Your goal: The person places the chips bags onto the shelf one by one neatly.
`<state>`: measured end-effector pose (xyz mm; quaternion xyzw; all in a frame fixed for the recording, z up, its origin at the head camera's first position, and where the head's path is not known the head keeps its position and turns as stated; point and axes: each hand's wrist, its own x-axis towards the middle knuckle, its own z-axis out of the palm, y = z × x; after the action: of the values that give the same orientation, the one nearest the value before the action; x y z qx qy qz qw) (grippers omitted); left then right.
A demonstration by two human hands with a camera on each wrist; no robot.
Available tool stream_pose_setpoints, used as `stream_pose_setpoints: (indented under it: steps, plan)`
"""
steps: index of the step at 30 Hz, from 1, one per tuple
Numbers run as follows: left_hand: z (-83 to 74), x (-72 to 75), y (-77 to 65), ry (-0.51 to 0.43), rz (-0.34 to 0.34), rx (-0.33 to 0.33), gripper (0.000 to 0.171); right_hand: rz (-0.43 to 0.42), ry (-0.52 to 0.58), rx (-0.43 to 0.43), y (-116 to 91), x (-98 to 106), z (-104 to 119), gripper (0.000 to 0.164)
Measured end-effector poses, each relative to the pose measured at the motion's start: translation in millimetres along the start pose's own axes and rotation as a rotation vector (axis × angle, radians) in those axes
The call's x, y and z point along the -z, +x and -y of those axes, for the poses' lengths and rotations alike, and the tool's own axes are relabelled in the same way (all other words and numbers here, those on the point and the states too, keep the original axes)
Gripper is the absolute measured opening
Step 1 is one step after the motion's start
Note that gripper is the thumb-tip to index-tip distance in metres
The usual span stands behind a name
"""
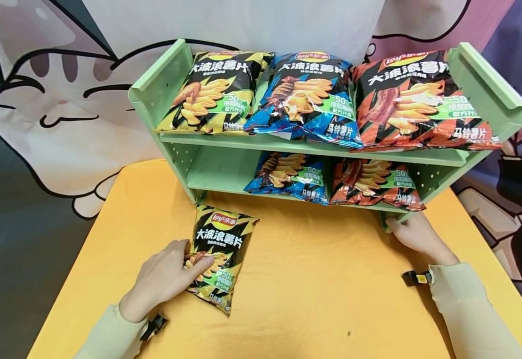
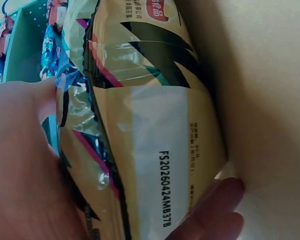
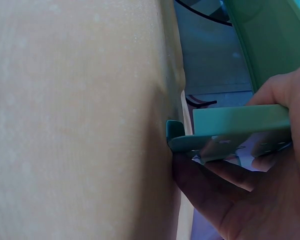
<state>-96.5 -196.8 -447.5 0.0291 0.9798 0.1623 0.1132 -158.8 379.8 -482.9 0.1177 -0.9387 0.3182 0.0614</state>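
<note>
My left hand (image 1: pixel 164 274) grips a black-and-yellow bag of potato chips (image 1: pixel 219 239) at its left side, the thumb across its front. In the left wrist view the back of the chip bag (image 2: pixel 160 130) shows a printed code, and fingertips (image 2: pixel 220 205) curl round its edge. The bag is just below the left end of a green two-tier shelf (image 1: pixel 310 146). At the shelf's lower right corner, my right hand (image 1: pixel 418 239) holds a leg. The right wrist view shows the thumb and fingers on either side of this green leg (image 3: pixel 240 120).
On the upper tier lie a yellow-black chip bag (image 1: pixel 216 92), a blue one (image 1: pixel 307 94) and red bags (image 1: pixel 418 99). The lower tier bears a blue bag (image 1: pixel 289 174) and a red bag (image 1: pixel 373 182). A yellow cloth (image 1: pixel 305 279) covers the table; a printed backdrop (image 1: pixel 63 124) hangs behind.
</note>
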Motion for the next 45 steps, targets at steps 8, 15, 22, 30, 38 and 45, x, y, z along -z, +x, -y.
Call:
stream_pose_setpoints:
  steps: [8, 15, 22, 30, 38, 45]
  plan:
    - [4.2, -4.3, -0.7, -0.001, 0.018, 0.004, 0.115, 0.007, 0.012, -0.006, -1, 1, 3, 0.047]
    - [8.8, -6.6, -1.2, -0.037, 0.01, -0.005, 0.116, 0.001, 0.027, 0.005, -2, 1, 4, 0.05]
    - [14.3, -11.3, -2.4, -0.076, -0.03, -0.027, 0.112, 0.001, 0.022, 0.014, -2, 1, 3, 0.051]
    - [14.8, -15.4, -7.8, -0.091, -0.169, -0.102, 0.083, 0.022, 0.021, -0.001, -3, 1, 4, 0.052]
    - [10.3, -14.4, -10.0, -0.103, -0.3, -0.182, 0.041, 0.027, 0.005, -0.022, -3, 1, 2, 0.054]
    - [12.6, -11.3, -13.5, -0.134, -0.403, -0.285, 0.034, 0.029, -0.013, -0.037, -3, 3, 5, 0.055]
